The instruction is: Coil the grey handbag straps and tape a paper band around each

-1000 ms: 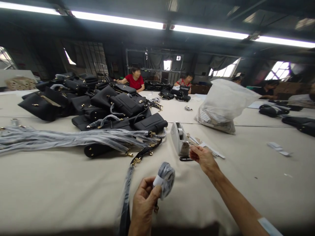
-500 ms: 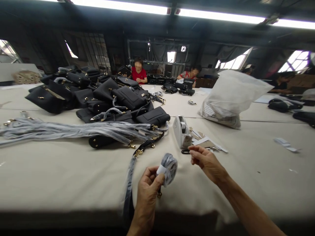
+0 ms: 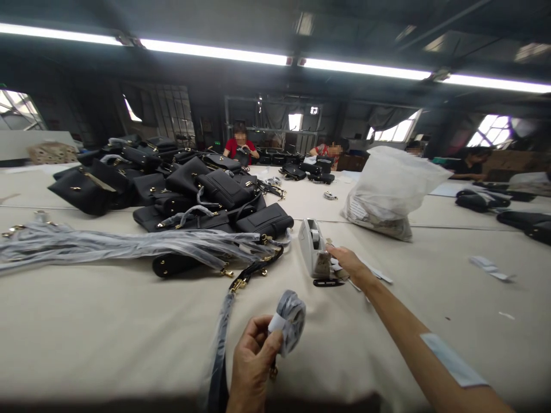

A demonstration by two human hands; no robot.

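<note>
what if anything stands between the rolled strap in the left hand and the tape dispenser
No upright obstacle shows between the rolled strap and tape dispenser; a flat black object lies by the dispenser's near end.

Before you spreads a wide, pale-covered table (image 3: 150, 327). Above, a line of bright tube lights (image 3: 215, 52) runs across the dark ceiling (image 3: 365, 26). Past the table, you face a dim back wall (image 3: 103, 106), with bright windows (image 3: 491, 131) toward your right and another window (image 3: 17, 106) at your far left. Near the middle of your view stands a metal rack (image 3: 227, 109).
</note>
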